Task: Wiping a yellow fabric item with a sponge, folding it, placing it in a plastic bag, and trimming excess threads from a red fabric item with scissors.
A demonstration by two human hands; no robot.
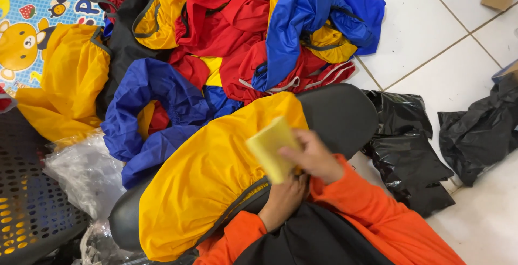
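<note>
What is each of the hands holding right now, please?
Left hand: closed on the edge of the yellow cover stretched over the black seat.
Right hand: closed, holding a pale yellow pad.

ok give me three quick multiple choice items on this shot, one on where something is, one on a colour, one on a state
1. Where do the black plastic bags lie?
A. on the white tiled floor, to the right
B. on the play mat
C. in the perforated crate

2. What colour is the cover stretched over the black seat?
A. blue
B. yellow
C. red

3. What is the right hand doing?
A. resting open on the floor
B. holding a pale yellow flat piece
C. gripping a bag

Answers: 1 A, the bags sit on tiles right of the seat. 2 B, yellow fabric wraps the seat. 3 B, its fingers close on the piece, above the left hand.
</note>
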